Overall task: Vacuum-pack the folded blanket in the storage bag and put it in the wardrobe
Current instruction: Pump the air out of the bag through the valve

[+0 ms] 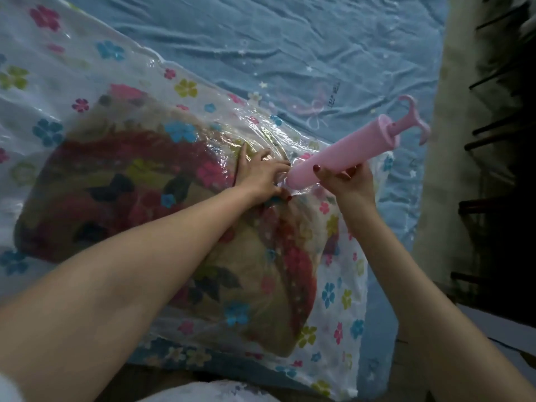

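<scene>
Storage bag (87, 82), clear with flower print, lies flat on the bed (290, 39) with blue sheet. Folded blanket (130, 198) inside it. Right hand (348, 184) grips the pink hand pump (342, 153), tilted, lower end at the bag surface. Left hand (261, 175) rests on the bag, fingers beside the pump tip.

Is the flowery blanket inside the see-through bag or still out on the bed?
Inside. The red-and-tan flowered blanket shows through the clear flower-printed plastic storage bag, whose shiny film covers it.
</scene>
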